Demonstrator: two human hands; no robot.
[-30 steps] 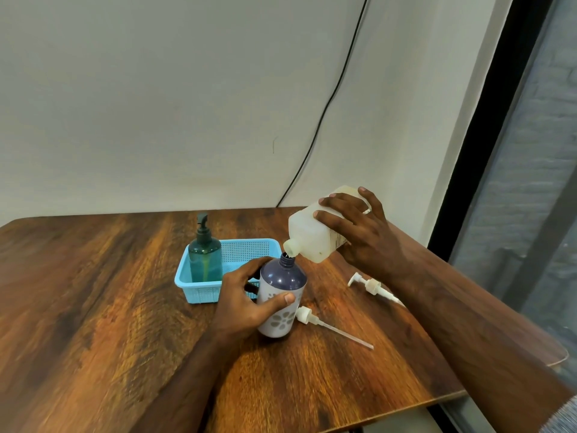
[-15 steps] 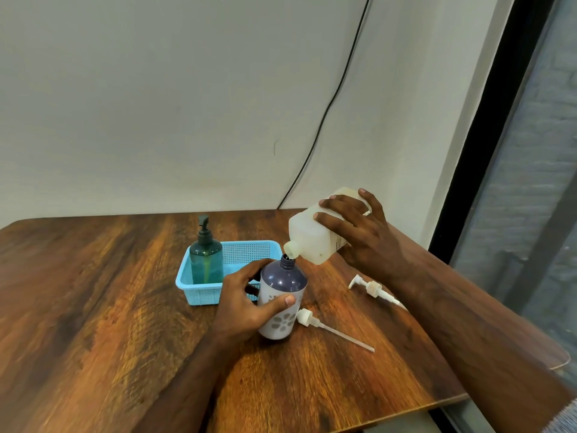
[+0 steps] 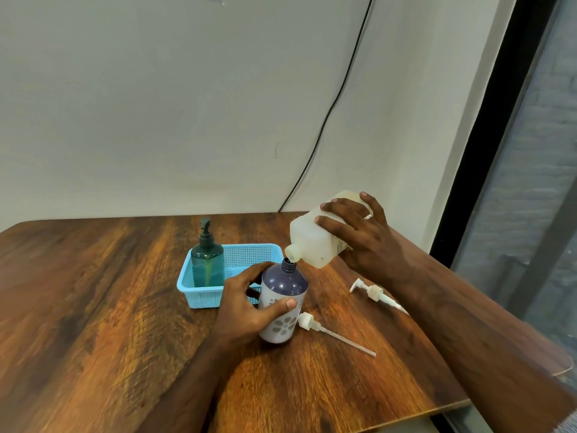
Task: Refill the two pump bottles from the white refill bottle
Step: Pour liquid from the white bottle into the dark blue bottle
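White refill bottle (image 3: 315,239), gripped in right hand (image 3: 359,235), was tilted over purple bottle (image 3: 282,304), clasped by left hand (image 3: 246,304) mid-worktop (image 3: 93,307). Recommended: spout kept above neck, slow pour.

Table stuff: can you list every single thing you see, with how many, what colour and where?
White refill bottle: 1, tipped, spout over the purple bottle's neck.
Purple pump bottle: 1, flower print, open, upright mid-table.
Green pump bottle: 1, pump on, in the basket.
Basket: 1, light blue, behind the purple bottle.
Pump heads: 2, white, lying on the table right of the purple bottle.
Table: 1, brown wood.
Cable: 1, black, on the wall.
Left hand: grip on the purple bottle.
Right hand: grip on the refill bottle.
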